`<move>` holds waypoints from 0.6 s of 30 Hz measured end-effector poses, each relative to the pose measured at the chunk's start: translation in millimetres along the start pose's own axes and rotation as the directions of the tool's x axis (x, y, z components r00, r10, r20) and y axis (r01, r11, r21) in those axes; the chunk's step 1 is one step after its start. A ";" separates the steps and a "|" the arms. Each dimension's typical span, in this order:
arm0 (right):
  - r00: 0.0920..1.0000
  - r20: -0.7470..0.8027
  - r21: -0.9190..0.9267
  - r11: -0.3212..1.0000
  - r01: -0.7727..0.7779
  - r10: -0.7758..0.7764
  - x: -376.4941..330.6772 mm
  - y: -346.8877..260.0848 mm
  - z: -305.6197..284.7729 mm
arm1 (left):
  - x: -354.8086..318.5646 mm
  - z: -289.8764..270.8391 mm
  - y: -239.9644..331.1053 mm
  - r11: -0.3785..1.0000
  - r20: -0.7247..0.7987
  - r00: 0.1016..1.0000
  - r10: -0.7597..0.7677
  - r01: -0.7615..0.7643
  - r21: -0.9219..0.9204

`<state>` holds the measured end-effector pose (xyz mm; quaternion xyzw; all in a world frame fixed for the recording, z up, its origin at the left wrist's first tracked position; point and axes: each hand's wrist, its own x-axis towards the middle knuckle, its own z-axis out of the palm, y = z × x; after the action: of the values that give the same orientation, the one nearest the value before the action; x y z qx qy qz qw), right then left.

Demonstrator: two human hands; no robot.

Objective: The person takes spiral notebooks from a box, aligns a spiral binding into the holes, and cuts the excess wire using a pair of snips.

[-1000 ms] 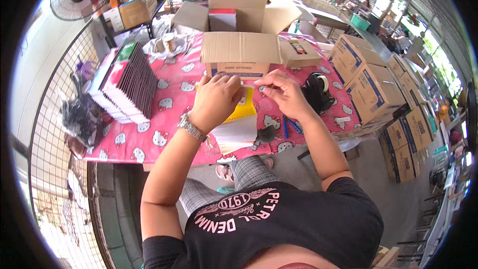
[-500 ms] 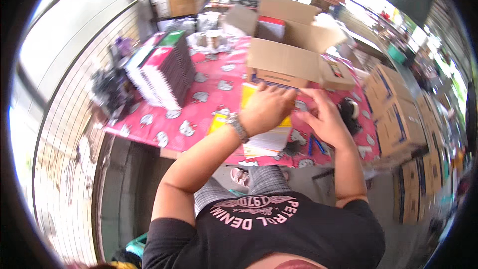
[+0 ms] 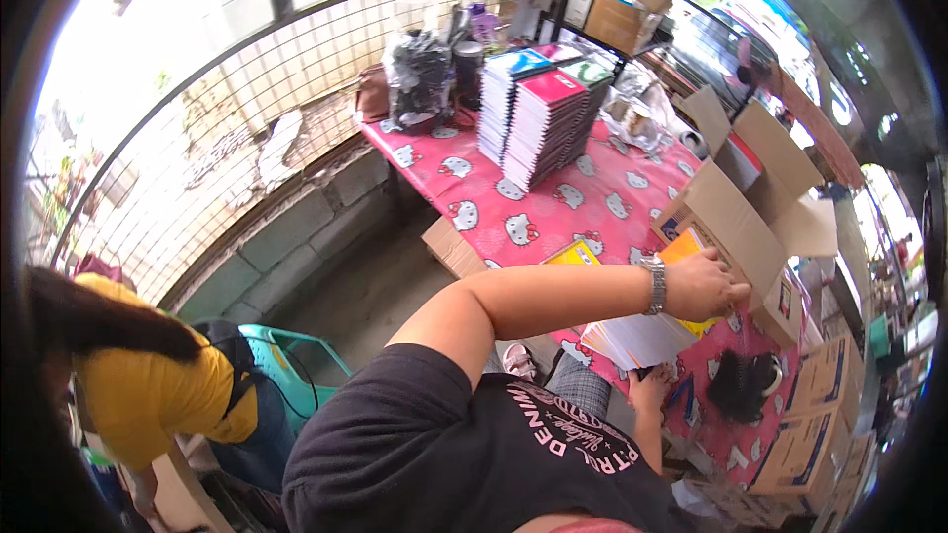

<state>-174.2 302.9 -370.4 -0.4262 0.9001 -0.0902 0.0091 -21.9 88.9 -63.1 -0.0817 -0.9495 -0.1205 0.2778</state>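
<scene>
A stack of yellow-covered notebooks or booklets point(image 3: 640, 341) shows its white page edges at the front of the pink patterned table point(image 3: 484, 222). My left hand point(image 3: 703, 286), a metal watch on its wrist, lies over the far part of this stack, its fingers curled down at the edge. At the stack's near edge is my right hand point(image 3: 651, 391), fingers apart, close to blue pens point(image 3: 681, 399); part of it is hidden. Orange-yellow covers point(image 3: 688, 243) show beyond my left hand, against an open cardboard box point(image 3: 726, 217).
Tall piles of spiral notebooks point(image 3: 548, 118) stand at the back, beside a black plastic bag point(image 3: 417, 79). A fluffy black item point(image 3: 741, 385) lies right of the pens. Closed cartons point(image 3: 805, 434) are stacked at right. At lower left, a person in yellow point(image 3: 148, 375) is near a teal chair point(image 3: 281, 365).
The view has swung left, bringing the yellow-clad person in. My right hand has come from the stack's far side to its near edge. My left hand stays at the far part.
</scene>
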 end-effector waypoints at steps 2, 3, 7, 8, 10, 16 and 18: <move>0.996 -0.088 -0.062 0.998 0.027 -0.032 -1.6 -2.7 1.3 | 4.1 8.9 -2.2 1.000 0.045 0.999 -0.017 0.018 -0.020; 0.997 -0.013 -0.054 0.996 0.077 -0.078 5.2 -7.3 1.8 | -0.6 9.8 -4.5 0.999 -0.010 1.000 -0.026 0.026 -0.023; 0.972 0.030 0.196 0.955 0.222 -0.232 74.1 77.8 -38.3 | -6.0 11.9 6.7 0.995 -0.306 0.952 -0.020 0.047 0.083; 0.977 0.147 0.719 0.695 0.001 -0.153 82.9 37.0 -71.9 | -20.2 15.0 1.5 0.976 -0.380 0.923 -0.066 0.140 0.170; 0.996 0.087 0.912 0.403 -0.080 0.001 88.3 1.2 -175.1 | -21.8 19.6 3.6 0.963 -0.330 0.931 -0.154 0.217 0.162; 0.735 -0.059 0.998 -0.061 0.024 -0.676 61.4 -69.6 -319.1 | -20.8 12.0 3.8 0.965 -0.212 0.950 -0.229 0.250 0.078; 0.787 -0.002 0.957 0.226 0.180 -0.617 65.2 -66.8 -322.8 | -21.9 7.4 8.7 0.967 -0.208 0.950 -0.233 0.248 0.050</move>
<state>-194.6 261.3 -37.6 -0.5720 0.5181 -0.4959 0.3981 -5.5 97.3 -79.6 0.0577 -0.9234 -0.1252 0.3581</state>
